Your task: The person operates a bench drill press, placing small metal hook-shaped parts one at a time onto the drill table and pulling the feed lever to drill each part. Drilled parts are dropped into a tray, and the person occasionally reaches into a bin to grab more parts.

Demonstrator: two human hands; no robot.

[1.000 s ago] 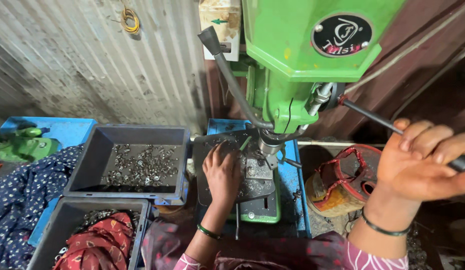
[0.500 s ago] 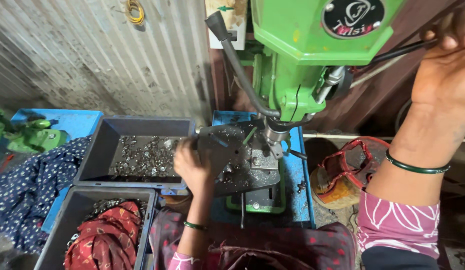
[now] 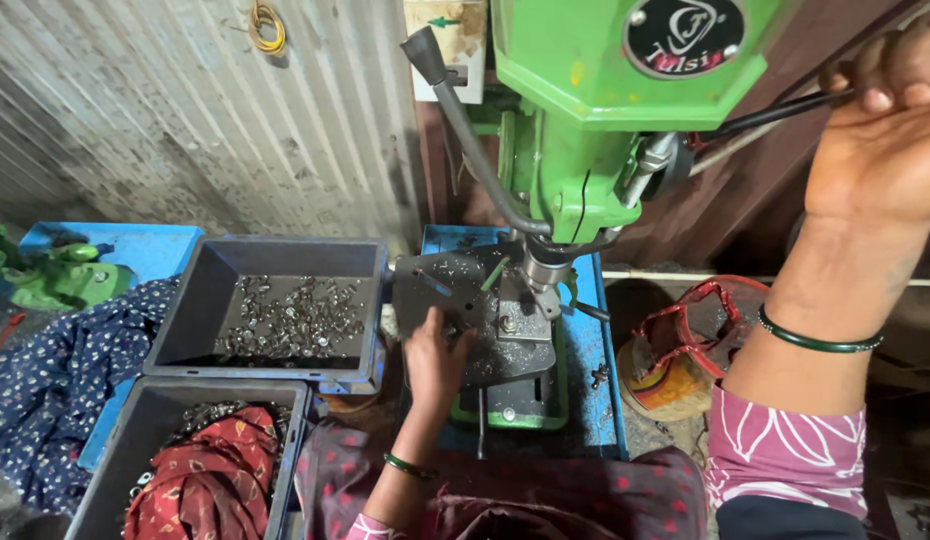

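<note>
Green drill press (image 3: 625, 90), navy dotted cloth (image 3: 45, 370)

So the right hand (image 3: 890, 130) is way higher now, up at the top right corner gripping the black feed handle (image 3: 775, 112), not low on the right like a second ago. The left hand (image 3: 435, 360) sits at the near-left edge of the dark drill table (image 3: 485, 310), off the middle under the spindle (image 3: 545, 272). Can't really tell if its fingers pinch a part.
</note>
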